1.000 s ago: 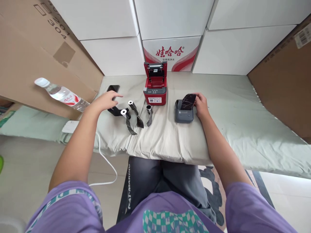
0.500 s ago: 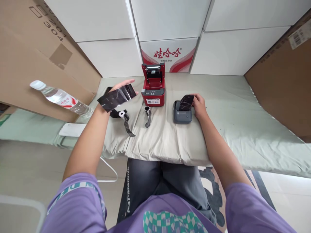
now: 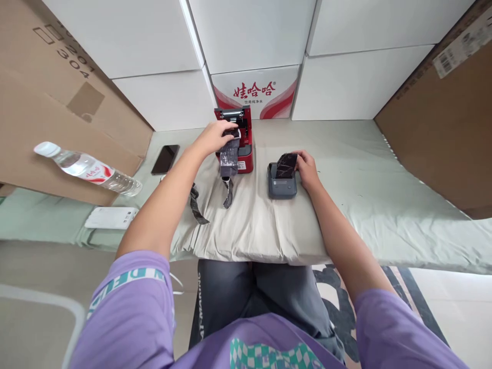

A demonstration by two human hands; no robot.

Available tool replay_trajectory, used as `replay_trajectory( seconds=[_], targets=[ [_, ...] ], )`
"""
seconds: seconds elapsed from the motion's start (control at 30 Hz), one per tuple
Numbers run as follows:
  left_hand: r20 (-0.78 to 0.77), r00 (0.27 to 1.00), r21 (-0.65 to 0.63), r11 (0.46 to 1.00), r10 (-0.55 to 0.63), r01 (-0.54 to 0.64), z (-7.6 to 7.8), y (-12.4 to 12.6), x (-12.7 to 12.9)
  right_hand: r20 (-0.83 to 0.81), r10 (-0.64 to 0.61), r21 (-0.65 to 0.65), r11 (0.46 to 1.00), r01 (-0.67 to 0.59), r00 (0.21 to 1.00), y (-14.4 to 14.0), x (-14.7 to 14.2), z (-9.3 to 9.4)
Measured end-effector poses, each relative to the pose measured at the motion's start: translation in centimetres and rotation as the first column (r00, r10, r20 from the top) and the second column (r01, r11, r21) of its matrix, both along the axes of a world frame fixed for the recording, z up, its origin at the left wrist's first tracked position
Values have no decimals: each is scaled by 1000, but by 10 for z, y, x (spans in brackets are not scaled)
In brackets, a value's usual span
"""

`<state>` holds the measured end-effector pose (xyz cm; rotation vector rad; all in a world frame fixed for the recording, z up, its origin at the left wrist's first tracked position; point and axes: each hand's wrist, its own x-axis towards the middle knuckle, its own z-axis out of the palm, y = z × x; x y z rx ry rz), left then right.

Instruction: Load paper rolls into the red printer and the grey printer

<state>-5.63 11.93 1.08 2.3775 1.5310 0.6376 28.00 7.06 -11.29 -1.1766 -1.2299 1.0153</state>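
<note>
My left hand [image 3: 216,136] holds a roll of dark paper [image 3: 229,151] at the open bay of the red printer [image 3: 244,154]; the loose strip hangs down over the printer's front. My right hand [image 3: 307,167] rests beside the small grey printer [image 3: 282,184], fingers on the dark strip [image 3: 286,165] standing in its open top. Two more dark rolls with trailing strips lie on the padded cloth: one [image 3: 228,192] just in front of the red printer, another [image 3: 196,205] partly hidden by my left forearm.
A black phone [image 3: 165,158] lies at the left of the cloth-covered bench [image 3: 365,205]. A water bottle [image 3: 88,167] juts from the brown carton [image 3: 46,118]; a white flat device [image 3: 111,217] lies below it. White boxes [image 3: 249,51] stack behind. Another brown carton [image 3: 442,123] stands at right.
My left hand picked up a dark roll from the cloth and carried it right to the red printer's open bay. My right hand stayed at the grey printer.
</note>
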Motion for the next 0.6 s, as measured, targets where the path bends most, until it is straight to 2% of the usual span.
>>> replay_trajectory(
  seconds=[0.1, 0.27, 0.4, 0.5, 0.53, 0.6],
  targets=[
    [-167, 985, -33, 998, -49, 44, -6, 18, 9, -6, 2, -4, 1000, -2, 1000, 0, 0, 1],
    [-270, 962, -129, 992, -47, 12, -15, 35, 15, 11, 17, 8, 1000, -17, 1000, 1, 0, -1],
    [-321, 947, -163, 986, -22, -32, -16, 39, 23, 3, 14, 17, 1000, -14, 1000, 0, 0, -1],
    [-296, 955, -203, 978, -18, -45, -7, 31, 29, -18, 8, 17, 1000, -8, 1000, 0, 0, -1],
    [-254, 967, -174, 984, 0, -46, -2, 27, 31, -23, 6, 14, 1000, -6, 1000, 0, 0, -1],
    [-122, 990, -17, 997, 75, -77, 11, 18, 33, -21, 3, 3, 1000, -3, 1000, 0, 0, -1]
  ],
)
